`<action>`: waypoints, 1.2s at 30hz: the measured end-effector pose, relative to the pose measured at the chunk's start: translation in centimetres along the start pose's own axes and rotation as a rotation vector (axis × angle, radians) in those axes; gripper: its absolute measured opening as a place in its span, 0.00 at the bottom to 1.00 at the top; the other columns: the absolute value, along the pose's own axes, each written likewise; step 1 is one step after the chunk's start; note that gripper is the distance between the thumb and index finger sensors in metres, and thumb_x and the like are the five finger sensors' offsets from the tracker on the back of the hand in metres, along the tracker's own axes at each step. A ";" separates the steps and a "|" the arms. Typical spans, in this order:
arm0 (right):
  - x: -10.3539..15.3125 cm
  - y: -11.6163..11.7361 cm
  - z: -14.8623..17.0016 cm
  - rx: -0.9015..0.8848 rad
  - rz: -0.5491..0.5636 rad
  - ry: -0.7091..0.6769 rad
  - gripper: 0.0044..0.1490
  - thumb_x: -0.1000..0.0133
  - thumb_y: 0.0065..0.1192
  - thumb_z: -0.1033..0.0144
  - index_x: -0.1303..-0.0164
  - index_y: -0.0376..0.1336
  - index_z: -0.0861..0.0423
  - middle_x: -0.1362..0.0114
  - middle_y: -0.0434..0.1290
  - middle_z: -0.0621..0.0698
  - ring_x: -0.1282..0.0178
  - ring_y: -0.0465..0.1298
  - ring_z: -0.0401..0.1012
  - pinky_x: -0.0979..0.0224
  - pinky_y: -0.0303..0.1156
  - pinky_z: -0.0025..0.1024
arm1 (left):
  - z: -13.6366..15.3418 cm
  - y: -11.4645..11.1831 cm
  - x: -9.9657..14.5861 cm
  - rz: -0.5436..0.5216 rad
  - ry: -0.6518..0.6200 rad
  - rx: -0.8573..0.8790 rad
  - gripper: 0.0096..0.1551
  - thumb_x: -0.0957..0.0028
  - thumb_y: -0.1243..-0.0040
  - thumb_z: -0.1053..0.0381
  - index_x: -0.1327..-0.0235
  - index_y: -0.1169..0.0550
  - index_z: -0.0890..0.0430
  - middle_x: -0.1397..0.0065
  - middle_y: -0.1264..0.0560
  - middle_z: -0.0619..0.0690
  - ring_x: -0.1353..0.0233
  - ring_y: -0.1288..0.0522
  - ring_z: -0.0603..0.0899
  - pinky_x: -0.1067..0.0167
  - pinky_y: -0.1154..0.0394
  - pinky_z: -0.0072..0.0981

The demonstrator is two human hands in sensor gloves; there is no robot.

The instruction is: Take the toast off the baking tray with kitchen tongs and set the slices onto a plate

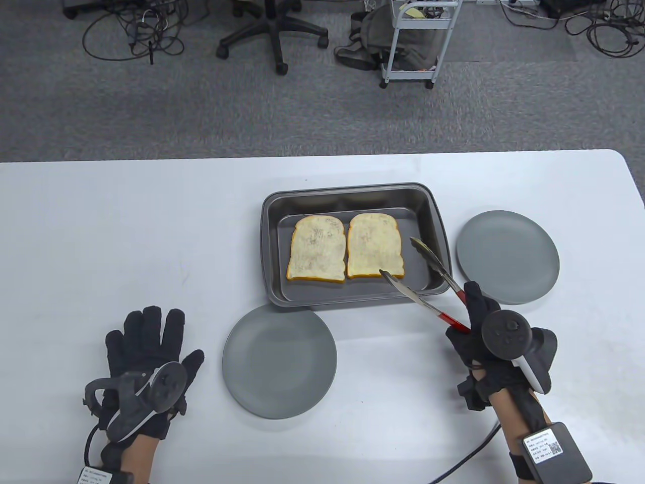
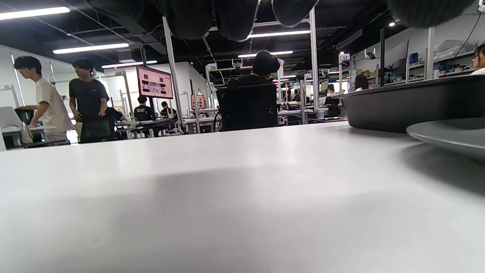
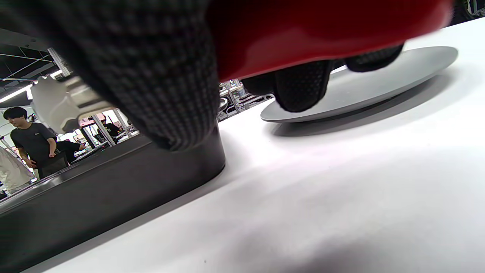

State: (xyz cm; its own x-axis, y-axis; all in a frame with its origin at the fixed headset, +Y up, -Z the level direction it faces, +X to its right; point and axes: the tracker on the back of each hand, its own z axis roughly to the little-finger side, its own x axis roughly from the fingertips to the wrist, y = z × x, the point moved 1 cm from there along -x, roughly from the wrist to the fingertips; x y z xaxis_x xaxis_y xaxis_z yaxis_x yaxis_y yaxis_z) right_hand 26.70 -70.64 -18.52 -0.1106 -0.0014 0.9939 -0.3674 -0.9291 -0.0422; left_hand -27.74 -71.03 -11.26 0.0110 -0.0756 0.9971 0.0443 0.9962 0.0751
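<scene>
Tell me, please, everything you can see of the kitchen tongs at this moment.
The kitchen tongs have two long, shiny metal arms and a red handle end. The right hand grips that red end, which fills the top of the right wrist view. The arms are spread open and reach over the baking tray's right near corner; one tip lies at the near right corner of the right toast slice, the other hangs beside it.
</scene>
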 end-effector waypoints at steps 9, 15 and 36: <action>0.1 0.1 -0.1 0.005 -0.009 -0.010 0.58 0.61 0.84 0.53 0.22 0.55 0.51 0.24 0.69 0.59 0.33 0.77 0.55 0.31 0.72 0.59 | 0.1 -2.1 -0.9 0.180 0.063 0.476 0.49 0.56 0.40 0.24 0.29 0.26 0.54 0.24 0.28 0.57 0.29 0.26 0.68 0.33 0.27 0.58; 0.0 0.2 -0.2 0.011 -0.013 -0.015 0.58 0.61 0.84 0.53 0.22 0.56 0.51 0.24 0.69 0.59 0.33 0.77 0.55 0.31 0.72 0.59 | -1.4 -2.8 -1.5 0.219 0.123 0.403 0.36 0.57 0.29 0.30 0.44 0.16 0.52 0.38 0.19 0.53 0.41 0.20 0.63 0.40 0.23 0.52; 0.1 0.4 -0.5 0.024 -0.010 -0.008 0.57 0.60 0.83 0.53 0.23 0.56 0.52 0.24 0.69 0.59 0.33 0.77 0.56 0.31 0.72 0.59 | -2.5 -3.5 -1.7 0.265 0.192 0.594 0.24 0.56 0.23 0.40 0.55 0.12 0.54 0.47 0.16 0.52 0.51 0.18 0.61 0.48 0.20 0.48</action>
State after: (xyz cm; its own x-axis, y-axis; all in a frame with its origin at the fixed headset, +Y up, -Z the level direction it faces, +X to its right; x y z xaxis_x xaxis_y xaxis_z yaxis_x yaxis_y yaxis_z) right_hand 26.09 -70.83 -18.53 -0.0991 0.0052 0.9951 -0.3464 -0.9376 -0.0296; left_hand -25.45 -74.49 -13.25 0.1257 0.2230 0.9667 -0.5406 0.8324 -0.1217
